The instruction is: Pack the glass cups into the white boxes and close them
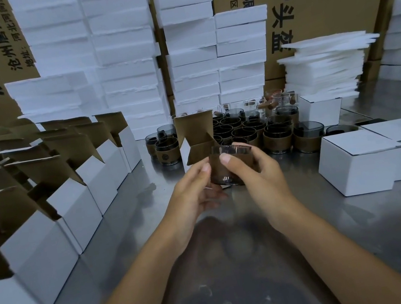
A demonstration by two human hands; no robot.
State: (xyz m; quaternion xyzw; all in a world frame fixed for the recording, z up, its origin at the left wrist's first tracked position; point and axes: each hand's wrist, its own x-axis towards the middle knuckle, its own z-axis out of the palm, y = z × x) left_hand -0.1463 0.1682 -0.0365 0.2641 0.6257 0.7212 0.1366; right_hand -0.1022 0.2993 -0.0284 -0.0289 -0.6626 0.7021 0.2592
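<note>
The left hand (pixel 196 192) and the right hand (pixel 256 171) curl round one glass cup (pixel 227 171) with a brown sleeve, over the middle of the tabletop (pixel 130 217). One open white box (pixel 192 137) stands just behind it. Three shut boxes (pixel 356 161) sit by the right edge. Too many cups (pixel 277 135) to count crowd the far edge.

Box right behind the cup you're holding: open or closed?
Open. The white box has its brown-lined lid flap standing upright and its side flaps spread, just behind the glass cup.
</note>
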